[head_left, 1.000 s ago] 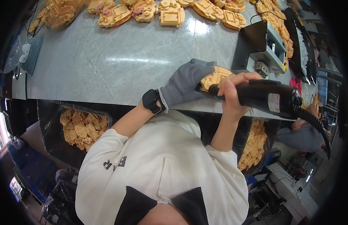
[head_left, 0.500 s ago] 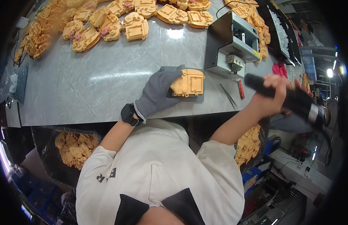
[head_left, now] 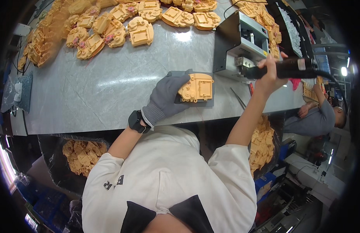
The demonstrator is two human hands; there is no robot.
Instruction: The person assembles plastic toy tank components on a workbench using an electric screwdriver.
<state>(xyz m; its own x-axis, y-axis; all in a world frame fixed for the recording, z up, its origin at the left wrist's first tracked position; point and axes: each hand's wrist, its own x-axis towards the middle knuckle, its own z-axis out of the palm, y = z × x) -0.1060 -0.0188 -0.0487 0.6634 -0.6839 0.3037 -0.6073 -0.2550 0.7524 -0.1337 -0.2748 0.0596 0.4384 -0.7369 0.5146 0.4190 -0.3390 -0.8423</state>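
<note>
My left hand, in a grey glove, is closed on a yellow-orange plastic housing. The housing lies face up on a dark grey block near the table's front edge. In my bare right hand is a black electric screwdriver, held level with its cord trailing right. Its tip end points left, at the front of a box-shaped screw feeder; whether it touches is hard to tell. Metal tweezers lie between the block and my right forearm.
Many similar housings, some with pink-red parts, cover the grey table's far side. Bins of orange parts sit below the front edge on both sides. A plastic bag lies far left. Another person works at right.
My right hand has carried the screwdriver forward and left, bringing its tip to the screw feeder. The left hand still holds the housing on the block.
</note>
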